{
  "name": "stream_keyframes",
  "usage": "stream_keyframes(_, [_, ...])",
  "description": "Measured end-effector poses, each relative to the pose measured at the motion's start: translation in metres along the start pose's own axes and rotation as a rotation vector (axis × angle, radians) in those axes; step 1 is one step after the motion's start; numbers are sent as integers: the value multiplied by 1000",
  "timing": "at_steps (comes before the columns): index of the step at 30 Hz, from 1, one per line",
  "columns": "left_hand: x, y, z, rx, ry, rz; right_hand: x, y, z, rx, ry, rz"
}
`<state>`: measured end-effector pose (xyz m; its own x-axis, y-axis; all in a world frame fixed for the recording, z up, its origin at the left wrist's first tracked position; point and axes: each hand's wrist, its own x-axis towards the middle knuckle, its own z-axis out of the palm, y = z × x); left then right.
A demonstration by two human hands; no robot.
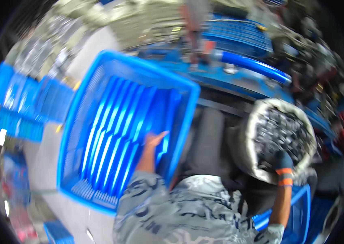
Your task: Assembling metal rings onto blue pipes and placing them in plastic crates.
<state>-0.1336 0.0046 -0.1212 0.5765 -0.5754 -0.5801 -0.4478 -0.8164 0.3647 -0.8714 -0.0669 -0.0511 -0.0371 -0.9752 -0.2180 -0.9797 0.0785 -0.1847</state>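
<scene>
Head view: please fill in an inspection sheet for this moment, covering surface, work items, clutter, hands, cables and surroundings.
Surface: pale floor at left; no worktable seen.
Work items: large blue slatted plastic crate, tilted and empty; open grey sack full of small dark metal parts.
Clutter: stacked blue crates at left; another blue crate at lower right.
Hands: left hand, bare, lies open inside the large crate; right hand, in a dark glove with orange cuff bands, reaches into the sack, grip hidden.
Cables: nothing seen.
Surroundings: blue machine frame with a blue bar ahead; picture blurred.
</scene>
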Motion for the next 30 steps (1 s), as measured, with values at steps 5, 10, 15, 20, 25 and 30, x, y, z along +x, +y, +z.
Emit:
stream_keyframes(5, [12,-105,-55,-420,478,411,20,-62,-31,150,-129,-230])
stream_keyframes(10, [-37,122,-73,-498,251,921,-24,-56,-70,276,-234,-160])
stream_keyframes(15, [-209,264,-51,-45,219,1158,-41,-61,-52,1396,11,31])
stream_keyframes(20, [-275,302,-26,239,94,1453,-42,-63,-36,1921,-147,281])
stream_keyframes(25, [-282,295,-27,307,16,1453,-73,-87,-57,2241,-150,185])
stream_keyframes(30, [-297,299,-37,451,-40,1461,-89,-82,-59,2100,-105,-103])
